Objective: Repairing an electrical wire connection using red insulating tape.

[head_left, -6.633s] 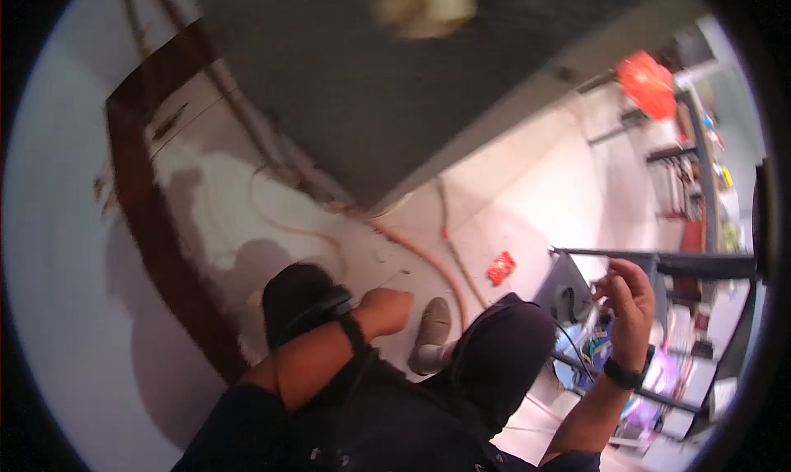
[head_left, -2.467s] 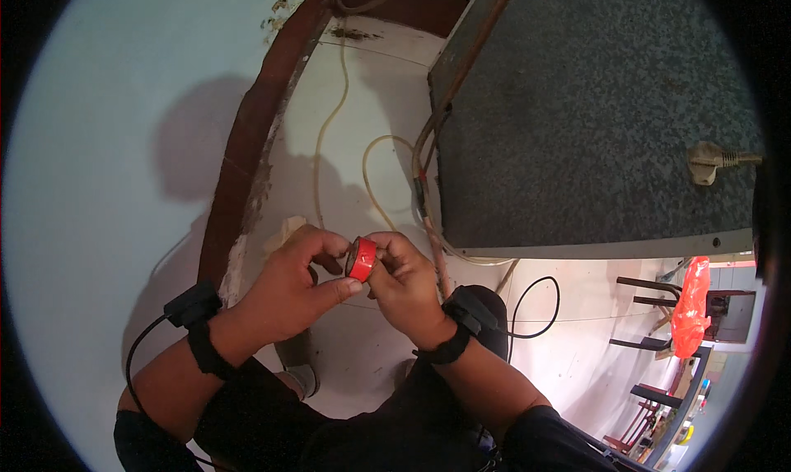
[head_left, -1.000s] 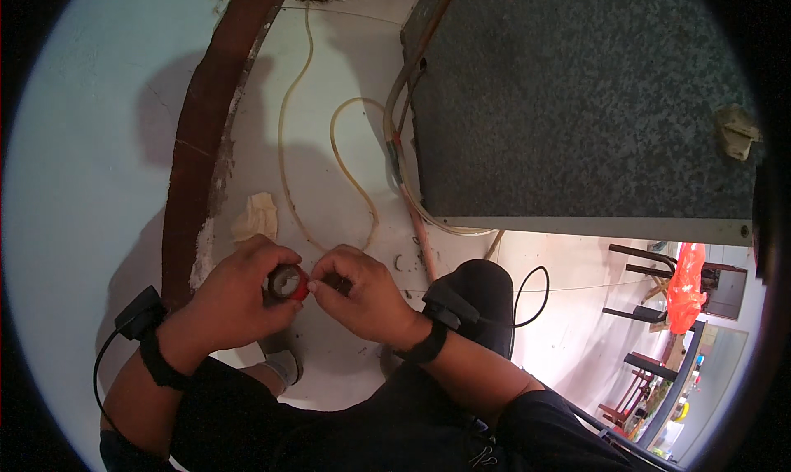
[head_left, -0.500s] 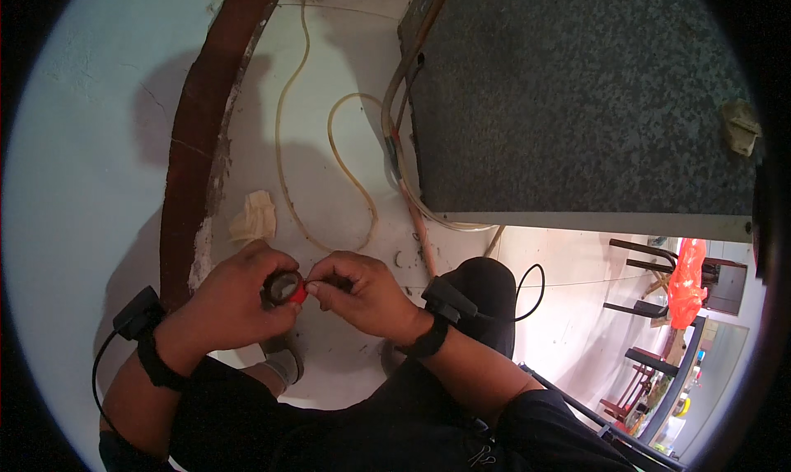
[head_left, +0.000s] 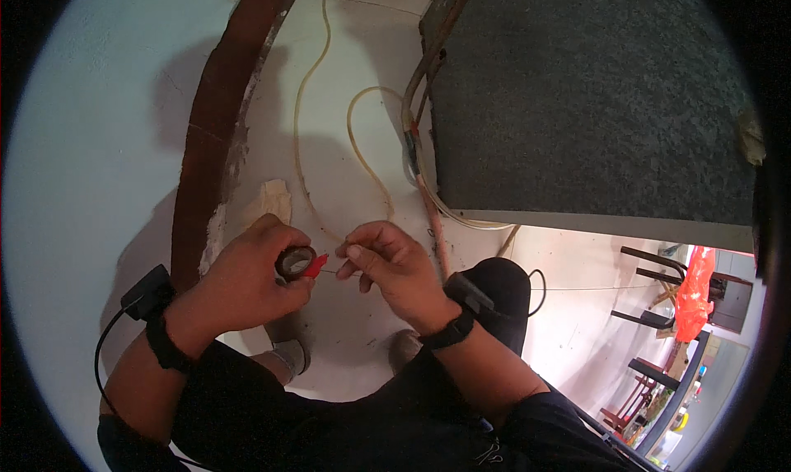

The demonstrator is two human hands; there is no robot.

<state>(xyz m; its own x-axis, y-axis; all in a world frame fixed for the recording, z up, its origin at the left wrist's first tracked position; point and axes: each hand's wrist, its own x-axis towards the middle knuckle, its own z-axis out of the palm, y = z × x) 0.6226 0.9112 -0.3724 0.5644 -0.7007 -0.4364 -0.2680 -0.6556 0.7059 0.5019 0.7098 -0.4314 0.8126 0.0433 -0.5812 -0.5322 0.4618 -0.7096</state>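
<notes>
Left of and below the grey cabinet (head_left: pixel 585 101), which is cut off at the upper right, the left hand (head_left: pixel 251 278) pinches a roll of red tape (head_left: pixel 314 267), a dark ring with a bright flap jutting cabinet-ward, partly hidden by that hand. The right hand (head_left: pixel 402 274), nearer the cabinet, is loosely curled; whether it grips anything cannot be told. Pale marks (head_left: pixel 488 453) on the dark clothing (head_left: pixel 371 427) below the cabinet are unreadable

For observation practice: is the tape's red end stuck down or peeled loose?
Peeled loose: a red flap juts from the tape roll in the left hand.
</notes>
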